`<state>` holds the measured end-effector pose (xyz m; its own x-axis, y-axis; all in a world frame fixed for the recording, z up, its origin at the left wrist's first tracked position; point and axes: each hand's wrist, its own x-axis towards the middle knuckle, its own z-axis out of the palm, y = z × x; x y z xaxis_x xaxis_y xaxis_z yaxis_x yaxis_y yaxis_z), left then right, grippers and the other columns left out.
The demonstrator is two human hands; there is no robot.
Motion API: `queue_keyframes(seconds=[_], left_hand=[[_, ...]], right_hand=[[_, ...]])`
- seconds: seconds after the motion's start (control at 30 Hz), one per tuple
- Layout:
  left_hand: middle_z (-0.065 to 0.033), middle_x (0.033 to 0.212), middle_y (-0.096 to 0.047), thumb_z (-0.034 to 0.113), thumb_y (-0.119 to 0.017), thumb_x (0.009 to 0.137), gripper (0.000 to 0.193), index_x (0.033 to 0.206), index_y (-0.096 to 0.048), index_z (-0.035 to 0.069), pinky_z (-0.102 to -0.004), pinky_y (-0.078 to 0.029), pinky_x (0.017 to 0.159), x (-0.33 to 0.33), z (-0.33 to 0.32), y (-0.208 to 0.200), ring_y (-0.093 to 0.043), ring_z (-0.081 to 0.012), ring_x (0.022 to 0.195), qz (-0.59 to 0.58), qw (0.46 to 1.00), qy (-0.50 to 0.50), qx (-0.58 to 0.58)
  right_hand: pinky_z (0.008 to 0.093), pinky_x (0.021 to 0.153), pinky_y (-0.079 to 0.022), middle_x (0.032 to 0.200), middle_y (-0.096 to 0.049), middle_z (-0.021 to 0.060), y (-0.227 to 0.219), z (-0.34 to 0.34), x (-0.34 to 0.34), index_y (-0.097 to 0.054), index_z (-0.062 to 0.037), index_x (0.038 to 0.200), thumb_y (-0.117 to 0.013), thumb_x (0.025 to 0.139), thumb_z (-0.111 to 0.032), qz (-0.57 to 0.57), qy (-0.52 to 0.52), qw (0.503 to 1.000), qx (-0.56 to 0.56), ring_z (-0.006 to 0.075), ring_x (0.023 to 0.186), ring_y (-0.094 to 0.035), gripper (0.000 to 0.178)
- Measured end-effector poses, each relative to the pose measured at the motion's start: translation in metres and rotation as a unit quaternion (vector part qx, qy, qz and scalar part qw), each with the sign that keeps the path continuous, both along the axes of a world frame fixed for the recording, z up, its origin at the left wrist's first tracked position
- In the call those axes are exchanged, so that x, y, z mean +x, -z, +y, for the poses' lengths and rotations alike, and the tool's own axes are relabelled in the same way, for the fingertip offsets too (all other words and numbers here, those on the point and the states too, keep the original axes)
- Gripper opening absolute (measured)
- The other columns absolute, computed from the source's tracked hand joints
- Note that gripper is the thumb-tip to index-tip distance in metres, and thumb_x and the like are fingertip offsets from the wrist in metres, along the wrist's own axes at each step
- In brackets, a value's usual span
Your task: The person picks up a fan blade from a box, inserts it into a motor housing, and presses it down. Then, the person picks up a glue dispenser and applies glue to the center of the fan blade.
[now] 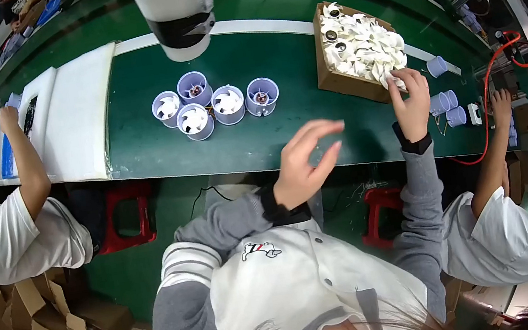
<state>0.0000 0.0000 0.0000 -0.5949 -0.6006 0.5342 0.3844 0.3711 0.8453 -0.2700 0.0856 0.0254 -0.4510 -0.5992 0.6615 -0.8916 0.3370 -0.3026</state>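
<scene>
My right hand (412, 107) is at the near right corner of a cardboard box (353, 85) heaped with white fan blades (362, 43). Its thumb and fingers close on a white fan blade at the edge of the heap. My left hand (304, 163) hovers over the table's near edge, fingers bent and apart, nothing in it. Several lavender cup-shaped housings stand left of the box. White fan blades sit inside three, such as the front housing (196, 122); the back housing (194, 89) and the right housing (262, 97) show a bare motor centre.
A large whitish cylinder with a black band (179, 15) hangs above the green table (138, 135). White foam sheets (78, 117) lie at left. More lavender housings (442, 103) and a red cable (486, 86) are at right. People work on both sides, near red stools (124, 218).
</scene>
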Motion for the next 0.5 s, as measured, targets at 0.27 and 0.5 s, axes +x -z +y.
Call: queue_keyframes(seconds=[0.27, 0.5], left_hand=[[-0.0127, 0.099, -0.06, 0.002, -0.074, 0.069, 0.028, 0.094, -0.061, 0.002, -0.0367, -0.045, 0.079, 0.095, -0.102, 0.023, -0.057, -0.0281, 0.093, -0.148, 0.894, -0.388, -0.168], [-0.0142, 0.116, -0.057, 0.011, -0.074, 0.073, 0.043, 0.112, -0.058, 0.002, -0.0381, -0.044, 0.086, 0.112, -0.171, 0.011, -0.055, -0.0306, 0.106, -0.202, 0.912, -0.345, -0.091]], right_hand=[[0.035, 0.06, -0.048, 0.081, -0.058, 0.0134, -0.019, -0.042, -0.004, -0.065, -0.0016, 0.091, -0.071, 0.075, -0.011, 0.07, -0.021, 0.959, 0.274, 0.0267, 0.067, -0.061, 0.02], [0.0295, 0.06, -0.048, 0.085, -0.061, 0.0126, -0.016, -0.037, -0.025, -0.064, 0.0003, 0.097, -0.072, 0.074, -0.009, -0.009, -0.048, 0.97, 0.238, 0.0213, 0.064, -0.058, 0.026]])
